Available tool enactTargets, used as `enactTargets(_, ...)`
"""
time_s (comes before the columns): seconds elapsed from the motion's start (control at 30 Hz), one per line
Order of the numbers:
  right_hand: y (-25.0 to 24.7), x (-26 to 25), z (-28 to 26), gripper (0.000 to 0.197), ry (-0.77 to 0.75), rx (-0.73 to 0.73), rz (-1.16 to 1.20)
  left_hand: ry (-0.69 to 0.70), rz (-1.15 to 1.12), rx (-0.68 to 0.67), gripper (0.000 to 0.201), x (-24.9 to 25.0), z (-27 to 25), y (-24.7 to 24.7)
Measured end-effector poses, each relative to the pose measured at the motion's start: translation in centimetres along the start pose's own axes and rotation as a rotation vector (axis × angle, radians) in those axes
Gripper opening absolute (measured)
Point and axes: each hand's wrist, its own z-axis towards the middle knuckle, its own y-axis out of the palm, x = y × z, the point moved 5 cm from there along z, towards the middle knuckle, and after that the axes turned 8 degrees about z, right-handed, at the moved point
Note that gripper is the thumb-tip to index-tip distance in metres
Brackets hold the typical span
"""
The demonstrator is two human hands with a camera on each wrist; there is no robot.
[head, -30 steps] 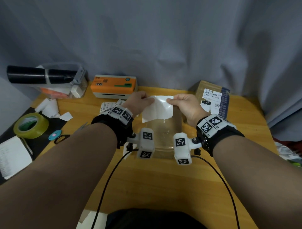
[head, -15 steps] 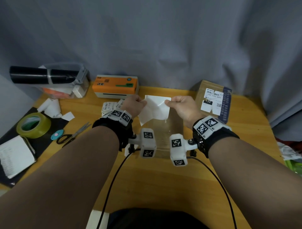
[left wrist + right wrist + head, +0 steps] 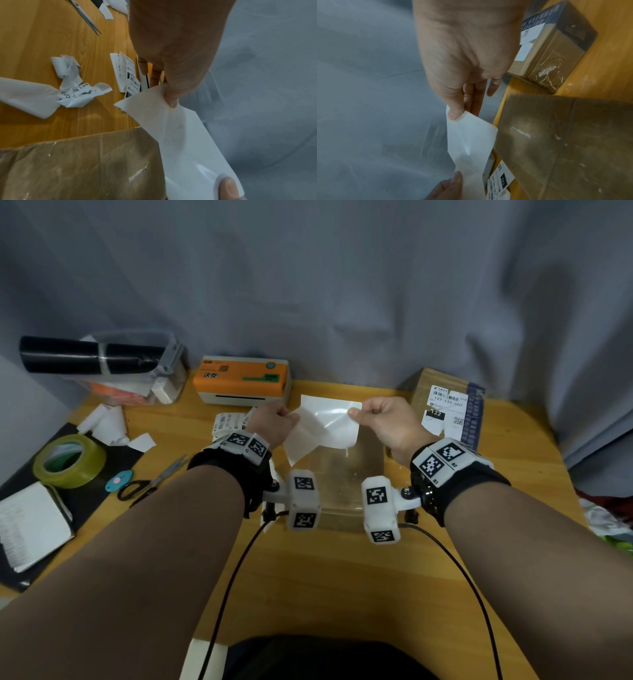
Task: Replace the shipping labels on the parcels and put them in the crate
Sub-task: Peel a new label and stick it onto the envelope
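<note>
Both hands hold one white shipping label (image 3: pixel 325 426) by its upper corners, above a flat brown parcel (image 3: pixel 346 477) on the table. My left hand (image 3: pixel 291 415) pinches the left corner, where a thin layer folds away and hangs down. My right hand (image 3: pixel 354 412) pinches the right corner. In the left wrist view the left thumb (image 3: pixel 171 100) presses on the label (image 3: pixel 181 138), with the parcel (image 3: pixel 85 162) below. The right wrist view shows the right hand (image 3: pixel 455 113) pinching the label (image 3: pixel 471 142) beside the parcel (image 3: pixel 565 148). A second labelled parcel (image 3: pixel 445 405) stands at the right.
An orange label printer (image 3: pixel 241 380) sits at the back, with a stack of printed labels (image 3: pixel 229 421) before it. A clear bin (image 3: pixel 147 371) with a black roll is back left. Tape roll (image 3: pixel 68 460), scissors (image 3: pixel 154 481) and a notebook (image 3: pixel 30 525) lie left. Crumpled old labels (image 3: pixel 75 94) lie nearby.
Both hands keep their pinch on the label. The loose layer at the left has peeled away further and hangs lower. The hands have drawn slightly apart.
</note>
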Motion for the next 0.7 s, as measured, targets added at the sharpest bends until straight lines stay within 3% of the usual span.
enactTargets(0.23, 0.5, -0.1, 0.2, 0.021, 0.002, -0.006, 0.05, -0.028, -0.041, -0.005, 0.016, -0.3, -0.3, 0.0)
enactTargets(0.4, 0.6, 0.5, 0.1, 0.007, 0.178, -0.074, 0.346, 0.025, -0.125, -0.02, 0.021, 0.6, -0.9, 0.1)
enactTargets(0.57, 0.8, 0.8, -0.3, 0.035, 0.197, -0.156, 0.259, -0.024, -0.177, 0.034, 0.024, 0.9, -1.0, 0.4)
enactTargets(0.7, 0.8, 0.8, -0.4, 0.024, 0.152, -0.164, 0.193, -0.043, -0.213, 0.038, 0.032, 1.4, -1.0, 0.8)
